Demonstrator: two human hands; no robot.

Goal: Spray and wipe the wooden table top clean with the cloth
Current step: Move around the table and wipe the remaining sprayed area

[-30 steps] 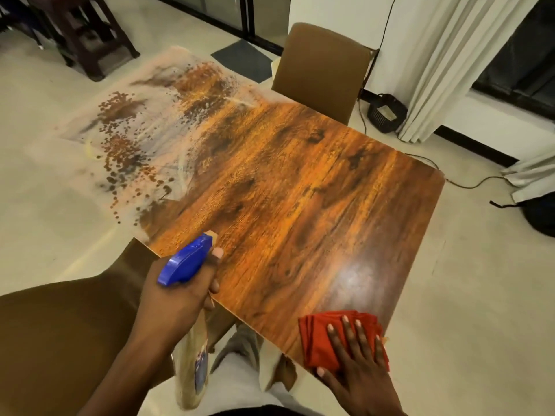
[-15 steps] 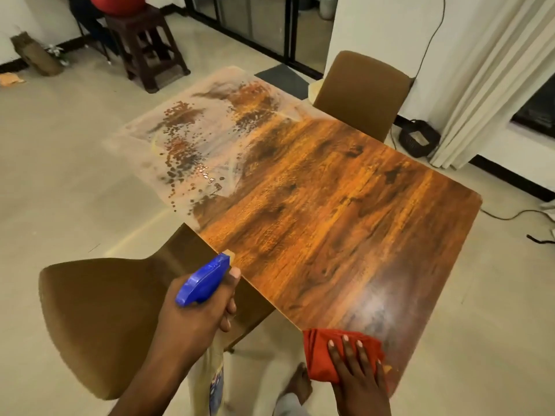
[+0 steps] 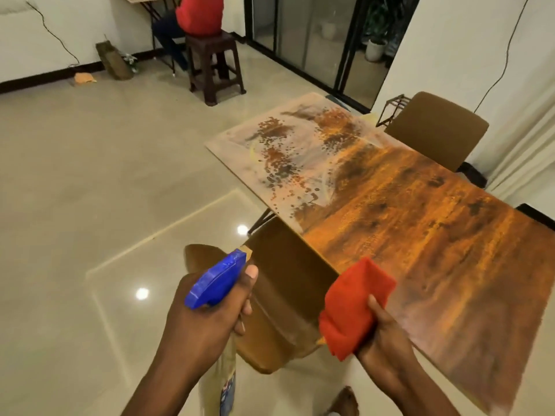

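Observation:
The wooden table top [image 3: 435, 235] stretches from centre to lower right. Its near part is glossy orange-brown; its far left end [image 3: 288, 157] is dusty grey with dark spray droplets. My left hand [image 3: 210, 319] grips a spray bottle with a blue trigger head [image 3: 216, 280], held off the table's left side above a chair, nozzle toward the table. My right hand [image 3: 381, 334] holds a folded red cloth [image 3: 351, 307] lifted just above the table's near edge.
A brown chair [image 3: 288, 295] is tucked under the table's left side below my hands, and another brown chair [image 3: 435, 130] stands on the far side. A person in red sits on a dark stool [image 3: 213, 64] at the back. Glossy tile floor lies to the left.
My right hand has lifted the red cloth off the table's near corner and now holds it bunched up. The view has swung left, and the bottle hand stays raised.

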